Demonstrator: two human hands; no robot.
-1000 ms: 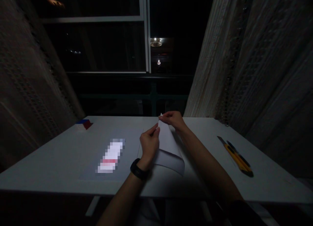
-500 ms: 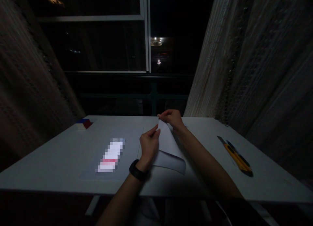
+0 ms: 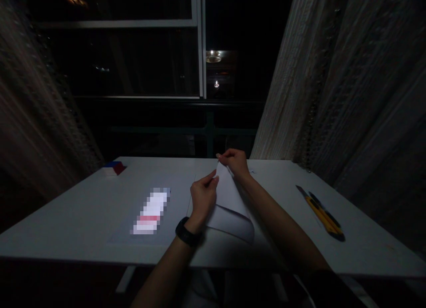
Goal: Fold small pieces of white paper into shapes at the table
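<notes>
A folded sheet of white paper (image 3: 229,192) is held up over the table, its lower flap curling toward me. My left hand (image 3: 203,195), with a black band on the wrist, pinches the paper's left edge between thumb and fingers. Higher up and to the right, my right hand (image 3: 234,160) is closed at the paper's pointed top corner. The fingertips of both hands are close together there. Part of the sheet behind the left hand and right forearm is hidden.
On the white table (image 3: 76,219) a lit phone (image 3: 151,212), its screen pixelated, lies left of my hands. A yellow utility knife (image 3: 321,215) and a dark pen-like tool (image 3: 324,208) lie at the right. A blue, white and red block (image 3: 114,167) sits at the far left corner.
My right hand has shifted very slightly at the paper's top corner. The lower flap of the paper hangs a little lower. Both hands keep their grip.
</notes>
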